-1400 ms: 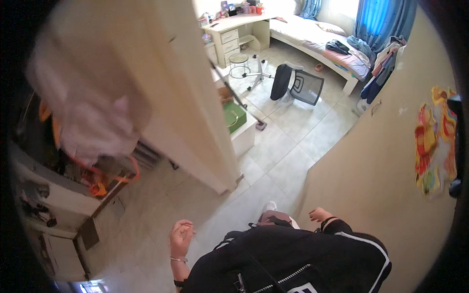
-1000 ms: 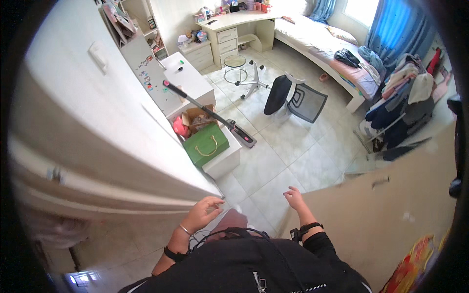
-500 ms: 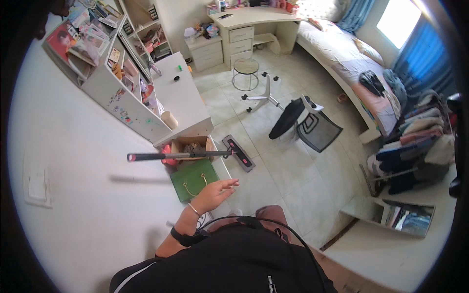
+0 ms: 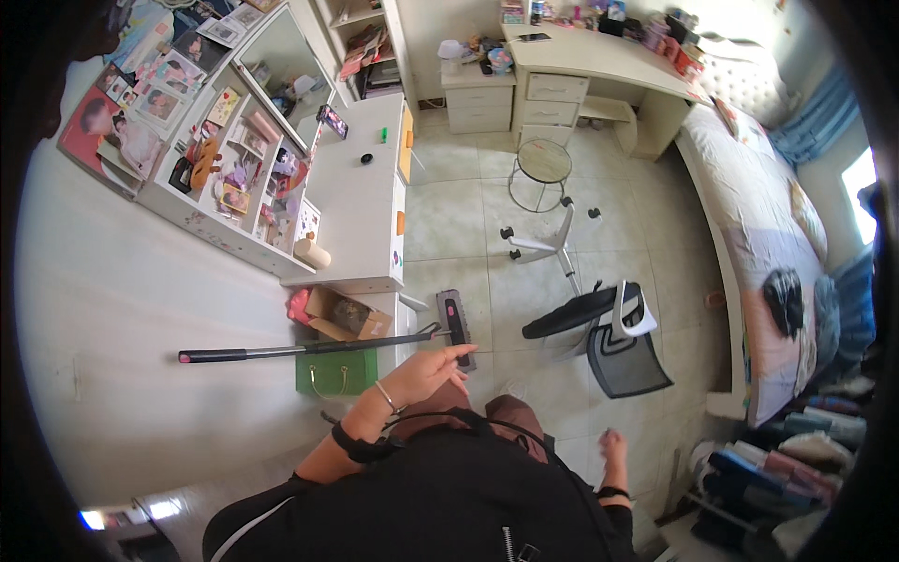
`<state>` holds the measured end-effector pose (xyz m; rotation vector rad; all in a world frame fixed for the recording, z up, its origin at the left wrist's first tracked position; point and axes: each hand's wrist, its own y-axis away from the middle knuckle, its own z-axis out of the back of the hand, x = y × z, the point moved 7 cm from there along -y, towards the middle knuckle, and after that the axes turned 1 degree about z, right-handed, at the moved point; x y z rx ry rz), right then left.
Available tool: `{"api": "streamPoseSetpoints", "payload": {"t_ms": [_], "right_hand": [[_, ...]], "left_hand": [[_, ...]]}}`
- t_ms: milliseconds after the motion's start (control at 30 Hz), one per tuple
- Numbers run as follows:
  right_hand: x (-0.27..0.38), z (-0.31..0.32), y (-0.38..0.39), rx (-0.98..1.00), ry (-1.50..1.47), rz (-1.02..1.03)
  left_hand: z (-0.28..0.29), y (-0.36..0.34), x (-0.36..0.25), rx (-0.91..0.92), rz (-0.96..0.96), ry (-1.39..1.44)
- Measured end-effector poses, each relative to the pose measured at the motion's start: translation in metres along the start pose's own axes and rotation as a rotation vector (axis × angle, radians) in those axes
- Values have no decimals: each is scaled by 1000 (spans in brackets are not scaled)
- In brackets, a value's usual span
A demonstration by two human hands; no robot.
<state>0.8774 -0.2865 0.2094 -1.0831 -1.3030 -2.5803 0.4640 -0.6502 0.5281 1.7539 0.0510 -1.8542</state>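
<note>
My left hand [image 4: 424, 377] hangs in front of me, fingers stretched out and apart, holding nothing. It is nearest to a flat floor mop [image 4: 456, 323], whose grey and pink head stands on the tiles. The mop's long handle [image 4: 272, 353] slants up toward the wall at the left, with no hand on it. Under the handle are a green bag [image 4: 328, 373] with light handles and an open cardboard box [image 4: 342, 314]. My right hand [image 4: 612, 444] is low at my right side, small and blurred; its fingers cannot be made out well.
A swivel chair [image 4: 609, 328] with a mesh back stands ahead to the right. Beyond it is a round stool [image 4: 543, 161]. A white dresser [image 4: 356, 215] lines the left, a desk [image 4: 599, 58] the far side, a bed [image 4: 740, 206] the right. Piled clothes [image 4: 787, 473] lie at the lower right.
My view has turned and moved forward, so the chair and bed sit lower. My right hand has come into view at the right. My left hand stays raised, holding nothing.
</note>
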Motion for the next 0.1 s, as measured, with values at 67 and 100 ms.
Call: {"api": "streamPoseSetpoints", "payload": {"t_ms": [67, 100], "right_hand": [[121, 7, -52, -7, -31, 218], [178, 7, -67, -23, -22, 325]], "left_hand": [[10, -18, -6, -64, 53, -33], [17, -20, -9, -96, 61, -54]]}}
